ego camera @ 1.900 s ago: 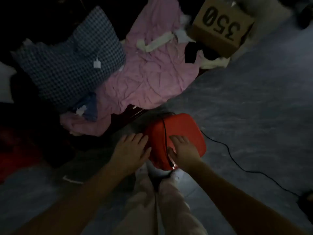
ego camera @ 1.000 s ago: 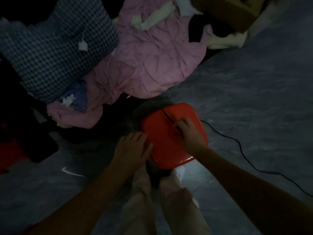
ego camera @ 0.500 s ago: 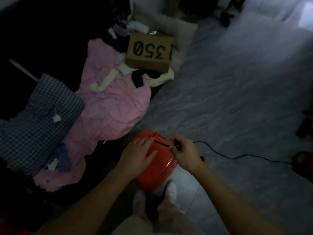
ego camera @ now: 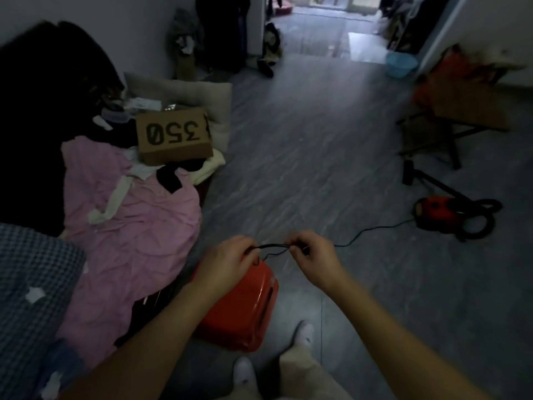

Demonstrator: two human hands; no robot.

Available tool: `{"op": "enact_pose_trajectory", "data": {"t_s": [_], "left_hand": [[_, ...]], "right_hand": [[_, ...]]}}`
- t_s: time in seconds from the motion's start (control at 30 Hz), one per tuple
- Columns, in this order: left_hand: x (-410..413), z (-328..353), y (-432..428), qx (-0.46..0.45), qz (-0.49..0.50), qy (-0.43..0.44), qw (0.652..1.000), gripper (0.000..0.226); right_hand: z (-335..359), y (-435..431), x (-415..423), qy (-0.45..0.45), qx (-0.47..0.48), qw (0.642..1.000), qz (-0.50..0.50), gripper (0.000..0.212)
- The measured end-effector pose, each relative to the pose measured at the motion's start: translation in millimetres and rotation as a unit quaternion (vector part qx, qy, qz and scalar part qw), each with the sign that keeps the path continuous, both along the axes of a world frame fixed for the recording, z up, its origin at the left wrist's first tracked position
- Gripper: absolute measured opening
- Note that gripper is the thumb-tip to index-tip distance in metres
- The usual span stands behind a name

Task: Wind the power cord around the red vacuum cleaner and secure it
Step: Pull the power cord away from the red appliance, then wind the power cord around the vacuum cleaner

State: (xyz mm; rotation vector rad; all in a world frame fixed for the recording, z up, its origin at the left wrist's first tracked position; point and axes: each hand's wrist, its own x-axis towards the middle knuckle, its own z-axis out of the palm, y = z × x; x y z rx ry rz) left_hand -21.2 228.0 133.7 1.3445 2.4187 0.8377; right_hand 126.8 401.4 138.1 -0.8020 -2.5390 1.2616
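Glossy red (plastic) stool (ego camera: 245, 307)

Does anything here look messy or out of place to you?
Yes. The black power cord is not wound up: it trails loose across the floor from the hands to the red vacuum cleaner far off at right. Crumpled pink cloth lies heaped at left, with a cardboard box marked 350 sitting upside down.

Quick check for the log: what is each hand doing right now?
Left hand: closed, pinching the black power cord above the red casing.
Right hand: closed, pinching the same cord.
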Motion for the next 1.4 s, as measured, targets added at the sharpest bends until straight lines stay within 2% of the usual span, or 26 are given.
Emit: {"op": "enact_pose_trajectory", "data": {"t_s": [0.17,0.37,0.53,0.73,0.93,1.07,1.4], "left_hand": [[15.6,32.1,20.8,0.031,-0.054,0.026,0.998,0.024],[42.1,58.9,74.0,0.045,-0.083,0.039,0.995,0.015],[83.4,56.2,137.0,0.02,-0.101,-0.001,0.995,0.015],[138.0,63.1,219.6,0.037,-0.144,-0.032,0.988,0.012],[181.0,72.6,298.4,0.08,-0.198,-0.077,0.974,0.011],[196.3,62.1,349.8,0.08,-0.187,-0.132,0.97,0.009],[168.3,54.5,503.7,0.096,-0.255,-0.174,0.946,0.009]], "right_hand": [[24.1,3.1,35.0,0.013,0.037,0.997,-0.061,0.01],[31.2,40.2,78.5,0.013,0.025,0.991,-0.133,0.01],[26.3,87.6,125.5,0.016,0.026,0.982,-0.185,0.009],[29.4,147.8,188.8,0.041,-0.01,0.967,-0.251,0.01],[48.1,200.0,237.8,0.078,0.004,0.931,-0.357,0.019],[51.2,236.3,250.6,0.105,-0.032,0.904,-0.413,0.016],[54.3,346.9,231.3,0.093,-0.051,0.875,-0.473,0.009]]}}
